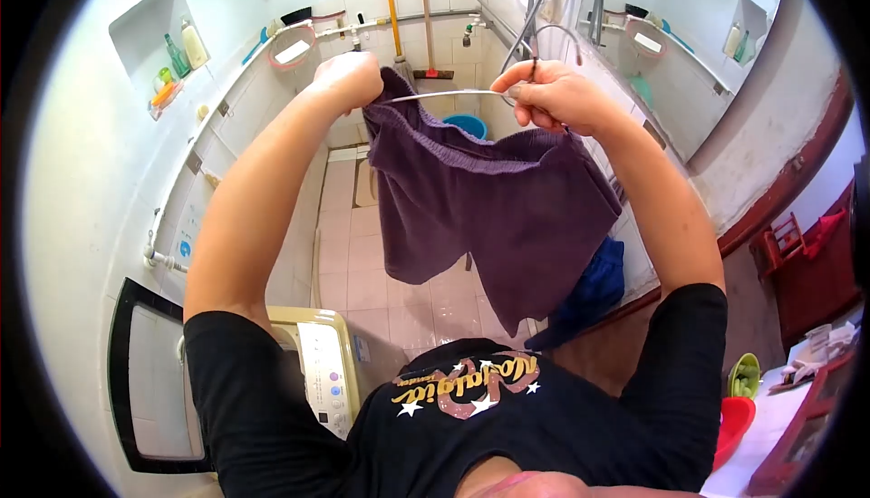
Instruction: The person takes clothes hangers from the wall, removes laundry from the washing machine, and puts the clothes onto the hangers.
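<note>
Gripping purple shorts by one upper corner in closed left hand | pinching thin pale wire, likely a hanger, in right hand | letting shorts hang below and between hands | could drop onto tiled floor beneath if loosening either hold

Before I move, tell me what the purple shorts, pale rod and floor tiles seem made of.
Purple shorts: soft, matte fabric, judging by drape and waist gathers; fibre unclear. Pale rod: smooth, perhaps coated wire, being thin and bowed. Floor tiles: probably glazed ceramic, given their glossy reflections.
</note>
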Motion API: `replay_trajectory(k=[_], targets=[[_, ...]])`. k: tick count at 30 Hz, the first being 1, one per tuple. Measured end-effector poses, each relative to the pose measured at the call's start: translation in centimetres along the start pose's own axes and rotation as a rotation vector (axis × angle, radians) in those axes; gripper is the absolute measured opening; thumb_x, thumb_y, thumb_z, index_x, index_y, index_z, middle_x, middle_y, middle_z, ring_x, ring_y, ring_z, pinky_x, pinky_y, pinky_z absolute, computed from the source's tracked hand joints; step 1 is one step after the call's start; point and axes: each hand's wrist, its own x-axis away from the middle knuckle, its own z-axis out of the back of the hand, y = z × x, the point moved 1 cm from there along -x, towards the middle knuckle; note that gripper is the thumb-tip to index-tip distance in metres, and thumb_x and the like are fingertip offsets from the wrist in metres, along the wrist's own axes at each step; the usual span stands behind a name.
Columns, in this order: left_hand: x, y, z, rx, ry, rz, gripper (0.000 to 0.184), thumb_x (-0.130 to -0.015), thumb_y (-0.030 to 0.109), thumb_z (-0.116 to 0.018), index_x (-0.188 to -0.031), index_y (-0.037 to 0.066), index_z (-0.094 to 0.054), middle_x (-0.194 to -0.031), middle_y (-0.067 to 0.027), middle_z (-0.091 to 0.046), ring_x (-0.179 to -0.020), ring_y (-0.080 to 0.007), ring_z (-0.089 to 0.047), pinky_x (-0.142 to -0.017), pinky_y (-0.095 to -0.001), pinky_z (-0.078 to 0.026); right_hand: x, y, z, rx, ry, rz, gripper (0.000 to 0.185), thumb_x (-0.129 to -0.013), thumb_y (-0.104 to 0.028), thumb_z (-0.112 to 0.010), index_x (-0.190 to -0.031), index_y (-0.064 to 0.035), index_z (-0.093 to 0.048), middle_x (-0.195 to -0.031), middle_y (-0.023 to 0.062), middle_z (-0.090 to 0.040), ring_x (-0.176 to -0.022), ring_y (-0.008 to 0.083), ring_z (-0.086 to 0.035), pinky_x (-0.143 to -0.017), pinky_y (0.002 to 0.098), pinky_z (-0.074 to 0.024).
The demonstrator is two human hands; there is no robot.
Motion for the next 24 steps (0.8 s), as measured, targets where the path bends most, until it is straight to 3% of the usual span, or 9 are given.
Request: replay_trajectory(k=[3, 12, 14, 15, 18, 20, 22, 23, 24], targets=[[0.8, -0.9, -2.5, -0.259, 0.078, -0.098, 0.027, -0.077, 0.021, -0.047, -0.083, 0.003, -0.066, -0.094, -0.0176, -0.064, -0.093, -0.0317, -0.060, -0.079, -0.0405, -0.048, -0.2, -1.1, -2.1, -0.023, 0.031, 0.020, 0.020, -0.086, -0.010, -0.048, -0.103, -0.0007, -0.054, -0.061, 0.0013, -0.053, -0.039, 0.0025, -0.037, -0.033, 0.0180, -0.0259], [4.0, -2.0, -6.8, 0.000, 0.385, -0.186, 0.029, -0.085, 0.027, -0.045, -0.083, 0.003, -0.061, -0.082, -0.0214, -0.062, -0.081, -0.0363, -0.060, -0.070, -0.0453, -0.047, -1.9, 1.8, -5.3, 0.022, -0.099, -0.018, 0.017, -0.086, -0.010, -0.049, -0.099, 0.0000, -0.055, -0.059, 0.0022, -0.054, -0.040, 0.0025, -0.036, -0.035, 0.0172, -0.0253], [4.3, -2.3, -7.2, 0.137, 0.326, -0.368, 0.034, -0.085, 0.033, -0.046, -0.087, 0.002, -0.060, -0.088, -0.0227, -0.061, -0.085, -0.0337, -0.059, -0.073, -0.0412, -0.046, -2.0, 1.6, -4.8, -0.065, -0.020, 0.088, 0.016, -0.083, -0.010, -0.050, -0.091, 0.0003, -0.059, -0.059, 0.0019, -0.056, -0.043, 0.0048, -0.042, -0.039, 0.0203, -0.0319], [4.2, -3.0, -7.9, 0.392, 0.163, -0.356, 0.034, -0.085, 0.033, -0.050, -0.091, 0.001, -0.059, -0.086, -0.0195, -0.060, -0.083, -0.0253, -0.059, -0.074, -0.0348, -0.045, -2.0, 1.7, -4.5, -0.062, 0.000, 0.082, 0.016, -0.083, -0.010, -0.050, -0.091, 0.0003, -0.059, -0.059, 0.0019, -0.056, -0.043, 0.0048, -0.042, -0.039, 0.0203, -0.0319], [4.9, -4.3, -10.8, 0.788, 0.130, -0.446, 0.031, -0.080, 0.033, -0.057, -0.090, 0.003, -0.061, -0.079, -0.0148, -0.062, -0.076, -0.0243, -0.060, -0.069, -0.0336, -0.046, -2.3, 2.5, -4.0, -0.024, 0.070, 0.163, 0.015, -0.083, -0.011, -0.051, -0.081, 0.0000, -0.060, -0.057, 0.0024, -0.056, -0.048, 0.0074, -0.049, -0.045, 0.0217, -0.0384], [7.9, -4.0, -10.5, 0.782, 0.020, -0.480, 0.025, -0.080, 0.022, -0.059, -0.086, -0.002, -0.056, -0.075, -0.0099, -0.054, -0.074, -0.0118, -0.051, -0.067, -0.0284, -0.043, -3.0, 4.3, -4.1, 0.274, 0.165, 0.210, 0.021, -0.082, -0.020, -0.051, -0.081, -0.0012, -0.060, -0.062, 0.0094, -0.061, -0.058, 0.0182, -0.060, -0.057, 0.0306, -0.0471], [10.6, -3.7, -11.0, 0.698, 0.011, -0.509, 0.026, -0.077, 0.023, -0.062, -0.080, -0.002, -0.056, -0.066, -0.0097, -0.052, -0.064, -0.0128, -0.049, -0.059, -0.0292, -0.042, -3.3, 6.4, -4.4, 0.550, 0.216, 0.285, 0.026, -0.081, -0.031, -0.053, -0.086, -0.0070, -0.062, -0.080, 0.0146, -0.063, -0.082, 0.0312, -0.060, -0.072, 0.0399, -0.0467], [12.9, -2.5, -10.7, 0.747, 0.091, -0.529, 0.028, -0.075, 0.025, -0.064, -0.073, -0.001, -0.054, -0.058, -0.0084, -0.047, -0.055, -0.0135, -0.044, -0.052, -0.0298, -0.040, -3.9, 8.3, -4.9, 0.404, 0.191, 0.264, 0.027, -0.080, -0.032, -0.054, -0.087, -0.0079, -0.064, -0.081, 0.0154, -0.063, -0.081, 0.0312, -0.060, -0.073, 0.0399, -0.0470], [14.8, -1.7, -10.7, 0.692, 0.037, -0.473, 0.030, -0.072, 0.026, -0.067, -0.071, -0.001, -0.052, -0.056, -0.0090, -0.045, -0.052, -0.0139, -0.042, -0.049, -0.0306, -0.038, -3.0, 7.5, -5.3, 0.666, 0.269, 0.347, 0.027, -0.079, -0.033, -0.055, -0.087, -0.0094, -0.065, -0.082, 0.0158, -0.063, -0.081, 0.0314, -0.060, -0.074, 0.0400, -0.0472]])
